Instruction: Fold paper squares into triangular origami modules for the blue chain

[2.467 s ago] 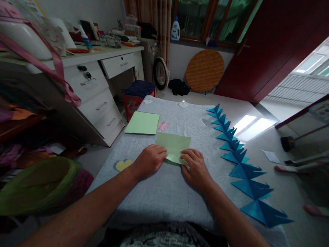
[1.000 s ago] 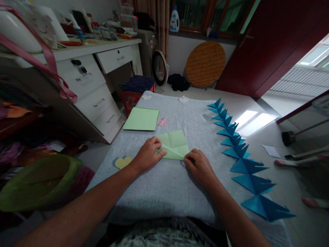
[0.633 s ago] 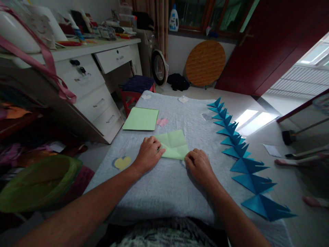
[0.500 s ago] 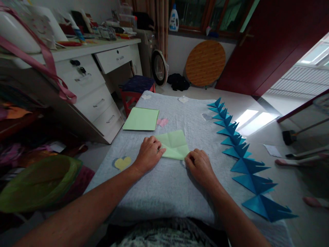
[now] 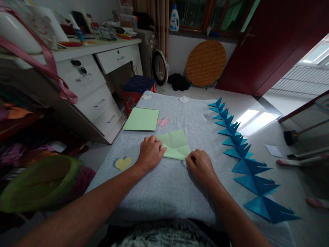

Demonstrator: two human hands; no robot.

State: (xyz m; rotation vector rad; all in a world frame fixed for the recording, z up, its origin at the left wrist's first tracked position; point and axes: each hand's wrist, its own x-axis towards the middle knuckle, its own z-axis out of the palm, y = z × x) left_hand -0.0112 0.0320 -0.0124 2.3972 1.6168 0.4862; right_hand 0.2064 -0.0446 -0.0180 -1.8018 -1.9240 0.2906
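Note:
A light green sheet of origami paper (image 5: 177, 144) with crease lines lies on the cloth-covered table in front of me, its near edge folded over. My left hand (image 5: 151, 152) is closed on the paper's left end, thumb on top and fingers curled, hiding that corner. At the near right corner, my right hand (image 5: 200, 164) pinches the paper between thumb and bent fingers. Beyond my left hand sits a flat stack of green paper (image 5: 142, 119). A row of folded blue paper pieces (image 5: 253, 183) runs along the table's right side.
The table wears a pale blue-grey cloth (image 5: 154, 195) with heart patches. To the left stand a green-lined bin (image 5: 38, 181) and a white desk (image 5: 84, 79) with drawers. A red stool (image 5: 137, 87) touches the far left area; a washing machine door (image 5: 159, 68) hangs open behind it.
Both hands stay on the green paper in nearly the same place. The whole view has shifted very slightly; nothing has been picked up or let go.

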